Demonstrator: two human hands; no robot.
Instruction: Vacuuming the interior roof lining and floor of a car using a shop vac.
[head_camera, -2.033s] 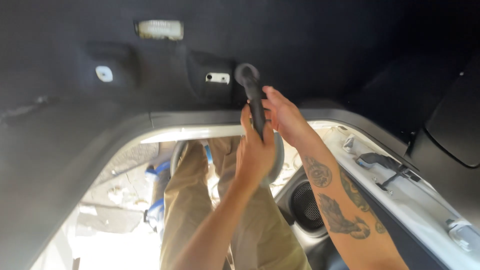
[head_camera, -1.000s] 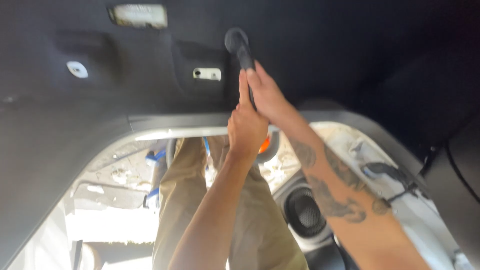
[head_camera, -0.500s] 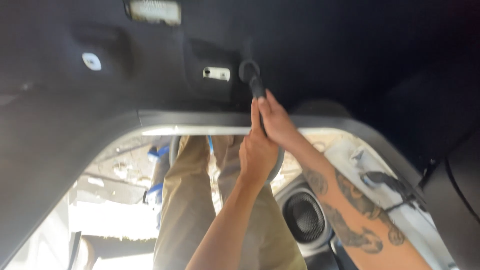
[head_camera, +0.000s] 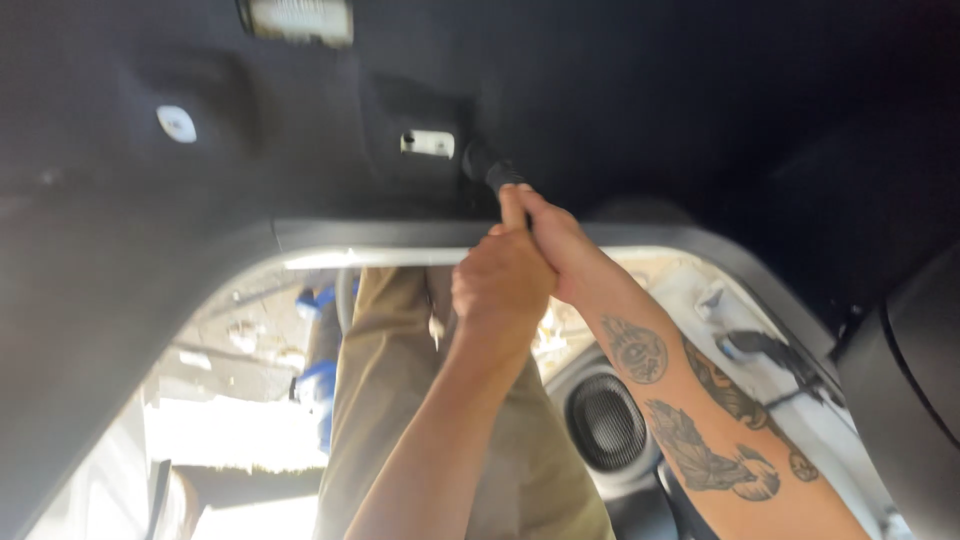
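Observation:
Both my hands are wrapped around a black rod-like tool (head_camera: 487, 168) whose tip presses against the dark car headliner (head_camera: 620, 90). My left hand (head_camera: 500, 288) is a fist low on the handle. My right hand (head_camera: 552, 238), on a tattooed forearm, grips just above it, with the fingers reaching up the shaft. The tool's tip sits right beside a small white clip (head_camera: 428, 143) in a recess of the headliner. Most of the handle is hidden inside the hands.
A dome light (head_camera: 296, 18) and a white round plug (head_camera: 176, 123) sit in the headliner at upper left. Below the door-opening trim (head_camera: 380, 238) are khaki trousers (head_camera: 385, 390), a round door speaker (head_camera: 605, 420) and black wiring (head_camera: 770, 350) on white bodywork.
The tool's tip has slid a short way across the headliner next to the white clip, and both hands have kept their grip. The view has shifted slightly.

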